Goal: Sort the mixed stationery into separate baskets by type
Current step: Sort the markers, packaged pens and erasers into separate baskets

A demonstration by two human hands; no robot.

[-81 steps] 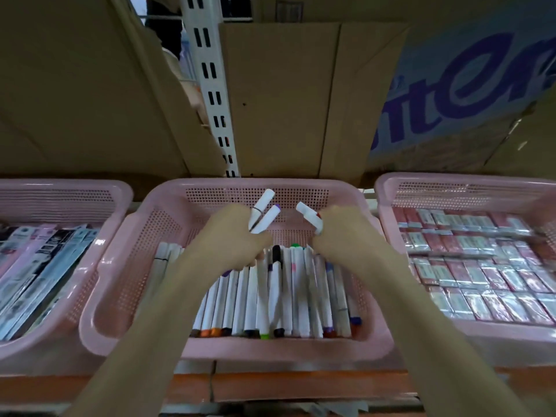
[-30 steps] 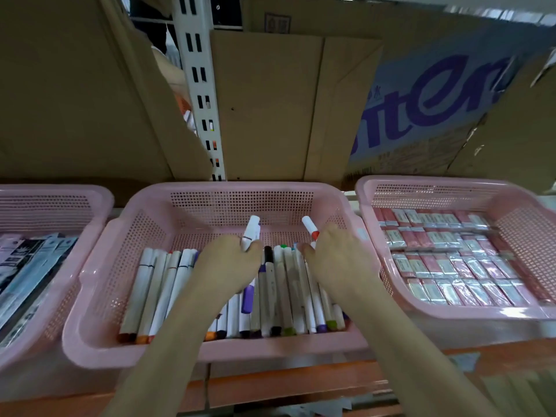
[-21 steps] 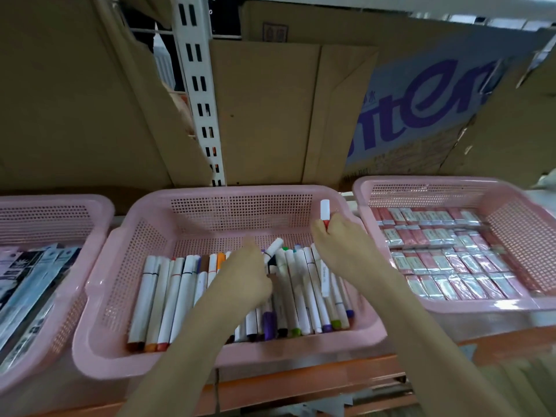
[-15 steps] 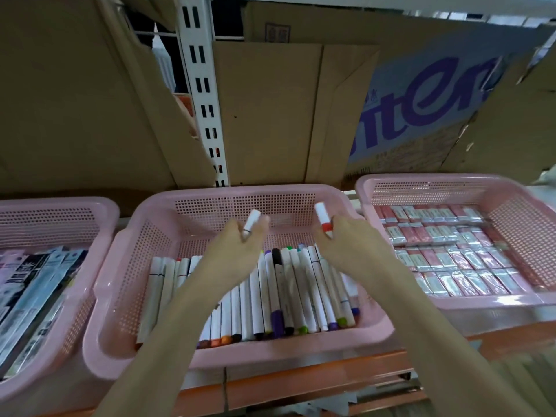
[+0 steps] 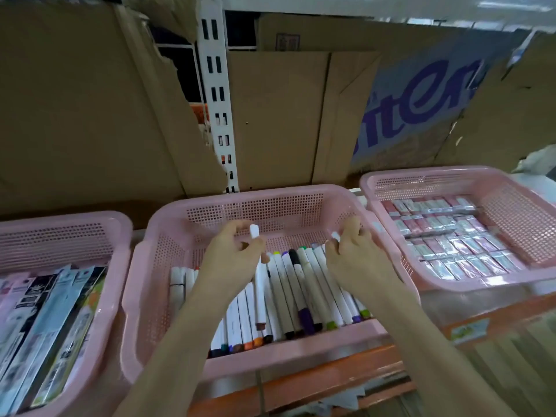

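Stationery shop or its stockroom. A white slotted shelving upright (image 5: 217,94) runs up the back, flattened cardboard boxes (image 5: 279,115) lining the wall on both sides of it, one to its right printed with big purple lettering (image 5: 421,94). Below the upright, three pink perforated baskets sit in a row on an orange shelf edge (image 5: 331,383): the middle basket (image 5: 270,206) holds markers in bulk, the left basket (image 5: 60,230) packaged pens, the right basket (image 5: 451,179) small wrapped packs, likely erasers.
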